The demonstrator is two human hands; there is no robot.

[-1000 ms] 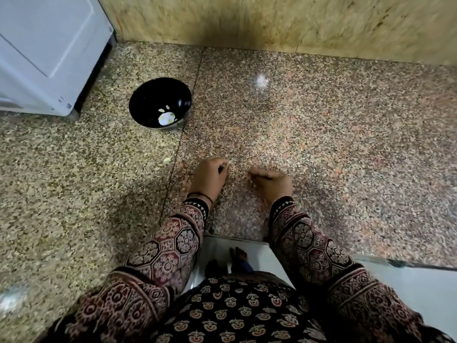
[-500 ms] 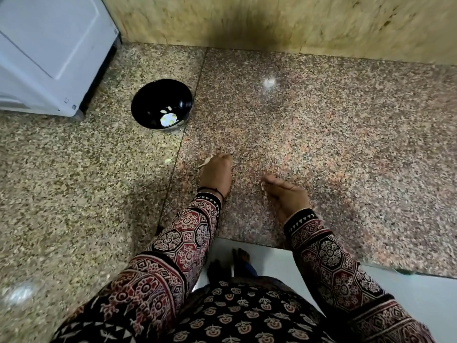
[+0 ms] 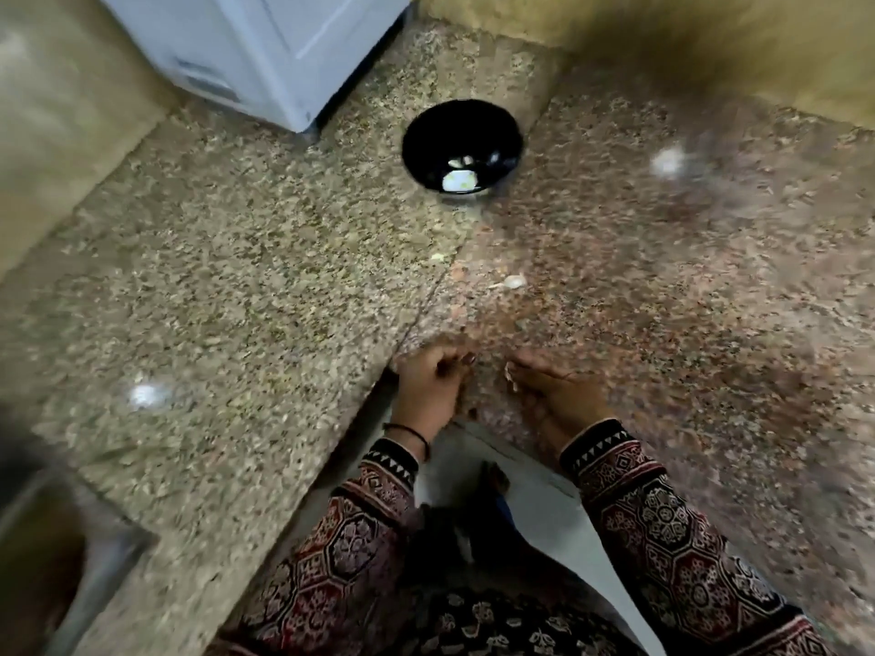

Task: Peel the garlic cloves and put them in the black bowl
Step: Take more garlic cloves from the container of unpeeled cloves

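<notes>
Two hands are hovering close together at the front edge of the granite bench [image 3: 236, 277], well in front of the black bowl [image 3: 419, 134].

The right hand [image 3: 558, 395] is pinching a pale garlic piece [image 3: 510, 371] at its fingertips; blur is hiding whether it is clove or skin. The left hand [image 3: 426, 388] is curling its fingers just beside it, and I cannot tell whether it is gripping anything. A few peeled cloves [image 3: 461, 161] are lying inside the bowl. One loose garlic clove [image 3: 513, 280] is lying on the bench between the bowl and the hands. A white appliance [image 3: 265, 49] is standing behind and left of the bowl.
</notes>
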